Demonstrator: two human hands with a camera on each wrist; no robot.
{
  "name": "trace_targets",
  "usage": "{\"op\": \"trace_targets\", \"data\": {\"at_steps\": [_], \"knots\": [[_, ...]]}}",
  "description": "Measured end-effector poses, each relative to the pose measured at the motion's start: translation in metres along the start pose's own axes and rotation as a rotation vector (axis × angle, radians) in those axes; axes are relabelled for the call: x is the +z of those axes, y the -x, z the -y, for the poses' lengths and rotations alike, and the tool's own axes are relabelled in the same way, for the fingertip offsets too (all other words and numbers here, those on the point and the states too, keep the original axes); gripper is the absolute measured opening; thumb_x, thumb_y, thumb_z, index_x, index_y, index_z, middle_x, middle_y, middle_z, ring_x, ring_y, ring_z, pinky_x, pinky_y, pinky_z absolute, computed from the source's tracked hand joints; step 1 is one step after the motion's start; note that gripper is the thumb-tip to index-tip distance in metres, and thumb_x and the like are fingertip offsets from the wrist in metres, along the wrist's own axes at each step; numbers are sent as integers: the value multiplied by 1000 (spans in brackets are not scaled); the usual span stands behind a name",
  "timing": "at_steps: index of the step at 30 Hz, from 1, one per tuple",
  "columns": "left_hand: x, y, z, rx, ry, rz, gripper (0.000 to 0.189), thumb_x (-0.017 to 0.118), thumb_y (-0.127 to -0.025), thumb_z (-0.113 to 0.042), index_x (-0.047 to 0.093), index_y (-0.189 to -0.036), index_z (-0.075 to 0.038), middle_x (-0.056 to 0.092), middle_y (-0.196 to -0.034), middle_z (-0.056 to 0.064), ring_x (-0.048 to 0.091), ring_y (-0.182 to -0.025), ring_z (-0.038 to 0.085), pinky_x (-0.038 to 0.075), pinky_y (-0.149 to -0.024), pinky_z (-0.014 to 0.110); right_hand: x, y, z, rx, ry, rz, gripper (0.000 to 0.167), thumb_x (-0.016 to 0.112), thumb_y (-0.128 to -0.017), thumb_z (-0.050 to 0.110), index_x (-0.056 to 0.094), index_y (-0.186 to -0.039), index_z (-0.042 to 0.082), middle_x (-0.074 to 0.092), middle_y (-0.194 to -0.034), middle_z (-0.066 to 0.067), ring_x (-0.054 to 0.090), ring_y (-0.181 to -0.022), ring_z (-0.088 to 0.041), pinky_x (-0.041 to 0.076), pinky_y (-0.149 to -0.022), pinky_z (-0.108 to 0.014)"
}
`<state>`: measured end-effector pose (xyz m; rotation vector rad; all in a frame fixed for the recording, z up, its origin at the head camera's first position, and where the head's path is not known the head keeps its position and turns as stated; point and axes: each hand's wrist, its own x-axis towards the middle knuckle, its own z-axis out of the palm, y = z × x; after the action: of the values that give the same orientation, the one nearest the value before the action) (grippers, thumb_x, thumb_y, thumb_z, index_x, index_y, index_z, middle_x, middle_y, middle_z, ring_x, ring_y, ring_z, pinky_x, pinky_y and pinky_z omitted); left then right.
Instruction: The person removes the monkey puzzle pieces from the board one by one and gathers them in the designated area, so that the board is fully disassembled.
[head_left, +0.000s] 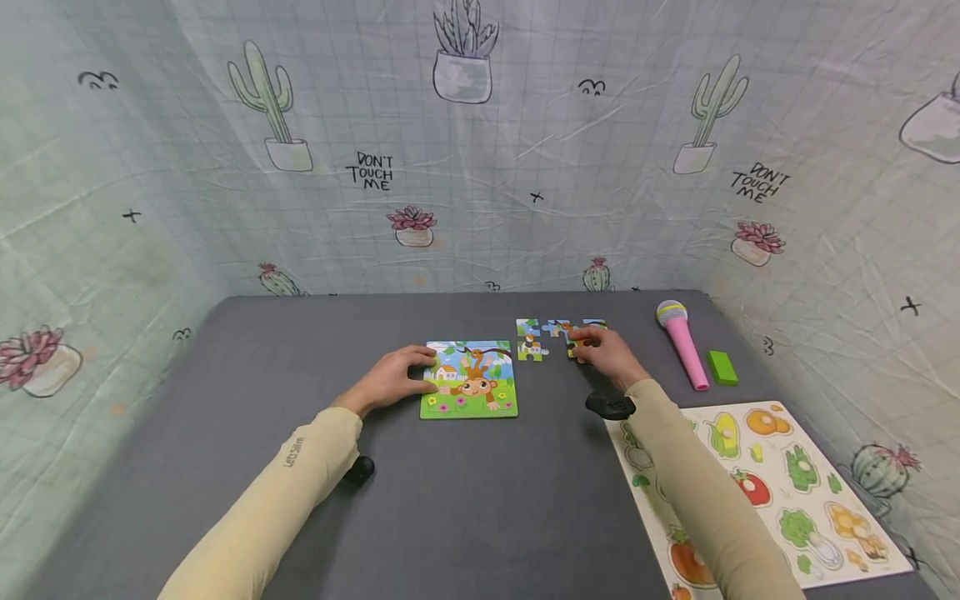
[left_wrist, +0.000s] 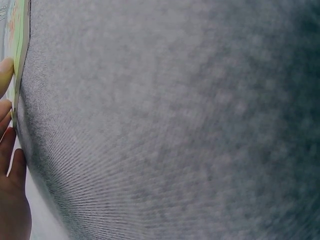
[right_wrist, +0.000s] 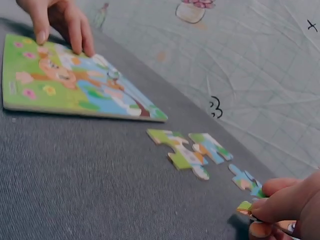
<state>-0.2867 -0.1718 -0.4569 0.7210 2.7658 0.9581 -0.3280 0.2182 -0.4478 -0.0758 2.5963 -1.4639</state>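
One piece (right_wrist: 243,207) pinched by right hand (head_left: 609,358), thumb against fingers, right of board (head_left: 472,382); left hand (head_left: 390,380), fingers spread, at board's left edge. Piece likely light, stiff, tabs fragile: hold opposite edges.

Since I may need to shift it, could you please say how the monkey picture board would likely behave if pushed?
The monkey picture board looks stiff, its edges running straight. Lying flat, it would probably slide rather than tip or roll. Being thin, it is likely light.
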Motion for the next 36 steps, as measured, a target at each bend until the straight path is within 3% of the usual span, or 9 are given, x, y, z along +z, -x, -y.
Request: {"op": "trace_targets", "data": {"at_steps": [5, 12, 23, 31, 36], "knots": [[0, 0, -1, 6, 2, -8, 52, 75, -88, -28, 62, -129, 1, 49, -144, 13, 39, -137, 35, 34, -112, 51, -2, 1, -3, -1, 39, -21, 30, 62, -95, 6, 64, -124, 0, 61, -119, -19, 60, -95, -25, 51, -78, -31], [1, 0, 0, 0, -9, -3, 52, 74, -89, -28, 61, -131, 1, 48, -145, 13, 38, -137, 35, 33, -112, 51, 5, 0, 2, -7, 79, -13, 29, 65, -94, 13, 66, -120, 0, 67, -100, -13, 60, -82, -22, 49, -74, -34], [0, -1, 1, 8, -8, 2, 52, 73, -89, -28, 61, -131, 1, 48, -145, 14, 37, -138, 35, 33, -112, 51, 12, -2, 7, -13, 193, -24, 28, 67, -93, 17, 66, -117, 1, 70, -100, -13, 64, -85, -24, 50, -78, -38], [0, -2, 3, 11, -18, 7, 53, 74, -89, -29, 61, -131, 1, 48, -145, 14, 38, -137, 35, 33, -112, 51, 6, 0, 10, 10, 80, 65, 30, 61, -97, 12, 62, -124, -2, 66, -111, -18, 62, -93, -28, 47, -90, -42], [0, -2, 3, 11, -11, 6, 53, 73, -89, -29, 61, -131, 1, 48, -145, 14, 38, -137, 35, 33, -112, 52, 5, 0, 11, 16, 47, 84, 30, 59, -98, 13, 61, -125, -2, 67, -106, -16, 64, -93, -29, 47, -92, -43]]}}
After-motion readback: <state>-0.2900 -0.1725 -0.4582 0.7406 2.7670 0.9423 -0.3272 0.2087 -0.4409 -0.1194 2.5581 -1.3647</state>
